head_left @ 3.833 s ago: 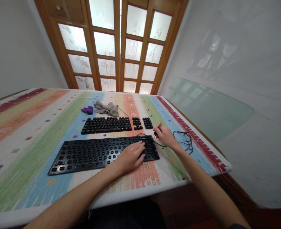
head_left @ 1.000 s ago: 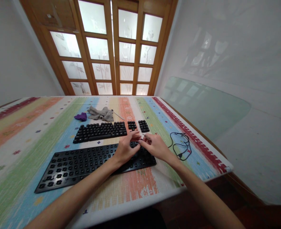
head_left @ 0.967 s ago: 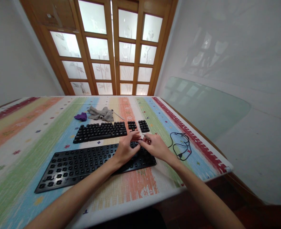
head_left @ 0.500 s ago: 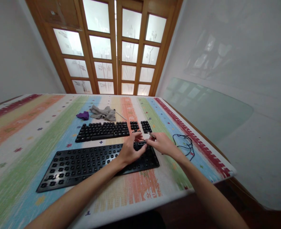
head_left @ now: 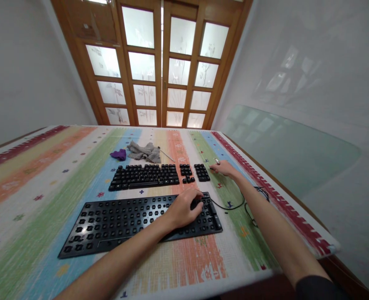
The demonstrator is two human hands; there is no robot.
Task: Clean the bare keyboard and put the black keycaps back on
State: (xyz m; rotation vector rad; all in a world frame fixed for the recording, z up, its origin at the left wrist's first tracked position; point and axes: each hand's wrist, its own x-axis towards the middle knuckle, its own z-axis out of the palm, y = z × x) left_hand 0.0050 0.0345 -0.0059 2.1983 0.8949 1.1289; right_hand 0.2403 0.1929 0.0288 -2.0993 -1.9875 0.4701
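Note:
A black keyboard base with its keycaps off lies on the tablecloth. My left hand rests over its right part, with thumb and index finger apart in a loose curve. Behind it, black keycaps are laid out in keyboard order, with the number pad keycaps at their right end. Just right of those, my right hand is low over the cloth with its fingers closed. A small silver tool sticks out of its grip; its exact kind is too small to tell.
A black cable runs right from the base and passes under my right forearm. At the back lie a grey cloth, a purple cloth and a thin rod. The striped tablecloth covers the table; a wall stands right.
My right hand has left the base's top right corner and gone away and right, beside the number pad keycaps. My left hand stays over the base. The cable now stretches from the base.

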